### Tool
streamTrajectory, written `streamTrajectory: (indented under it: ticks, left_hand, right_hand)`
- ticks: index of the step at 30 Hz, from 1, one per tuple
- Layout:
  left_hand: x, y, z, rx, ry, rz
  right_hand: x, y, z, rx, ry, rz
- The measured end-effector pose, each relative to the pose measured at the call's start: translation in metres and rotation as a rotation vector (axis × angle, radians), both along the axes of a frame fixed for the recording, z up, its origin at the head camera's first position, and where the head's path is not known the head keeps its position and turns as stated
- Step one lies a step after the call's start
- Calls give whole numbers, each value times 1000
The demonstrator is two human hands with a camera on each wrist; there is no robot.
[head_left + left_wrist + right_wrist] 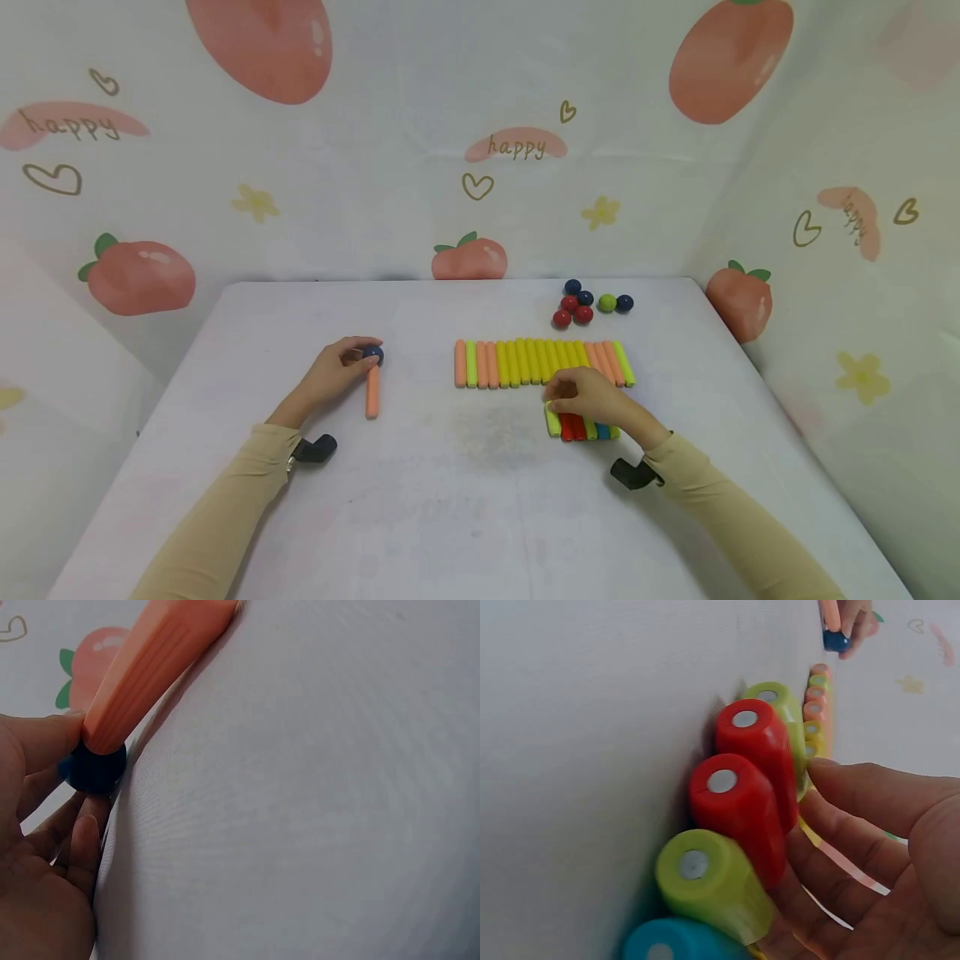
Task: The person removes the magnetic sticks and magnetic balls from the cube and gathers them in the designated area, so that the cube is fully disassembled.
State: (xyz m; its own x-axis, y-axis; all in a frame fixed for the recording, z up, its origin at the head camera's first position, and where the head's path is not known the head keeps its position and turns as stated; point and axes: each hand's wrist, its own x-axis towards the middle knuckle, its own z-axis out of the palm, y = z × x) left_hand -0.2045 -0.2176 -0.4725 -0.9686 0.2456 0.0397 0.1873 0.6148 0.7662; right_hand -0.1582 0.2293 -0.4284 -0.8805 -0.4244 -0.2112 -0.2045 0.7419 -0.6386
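Observation:
On the left of the table, my left hand (337, 369) holds a dark blue ball (374, 356) between thumb and fingers. One end of an orange magnetic stick (372, 393) meets this ball, and the stick points toward me. My right hand (592, 397) is over a short row of sticks, its thumb and fingers pinching the far end of the leftmost lime green stick (552, 423). Beside that one lie two red sticks (742, 799), another lime green stick (712, 881) and a blue stick (679, 941). The hand partly covers this row in the head view.
Behind the short row stretches a longer row of yellow sticks (536, 362), with orange sticks (491, 365) and lime ones toward both ends. Farther back are red balls (562, 319), blue balls (573, 287) and a green ball (607, 303). A patterned cloth backs the white table (420, 500).

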Motion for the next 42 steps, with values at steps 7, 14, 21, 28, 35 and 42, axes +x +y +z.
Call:
streamTrajectory:
  ticks: [7, 14, 21, 28, 35, 42]
  left_hand:
    - [0, 0, 0, -4, 24, -4]
    - [2, 5, 5, 39, 30, 19]
    - [6, 28, 22, 302, -199, 101]
    - [17, 61, 38, 634, -424, 77]
    - [32, 90, 44, 539, -417, -18]
    - [38, 103, 47, 377, -326, -58]
  right_hand:
    - [1, -7, 5, 16, 79, -11]
    - [0, -29, 12, -29, 129, -18]
    - [-5, -65, 11, -127, 72, 23]
    - [-7, -109, 9, -303, 72, -20]
    - [-9, -137, -3, -458, 193, -83]
    - [-2, -149, -10, -456, 339, -65]
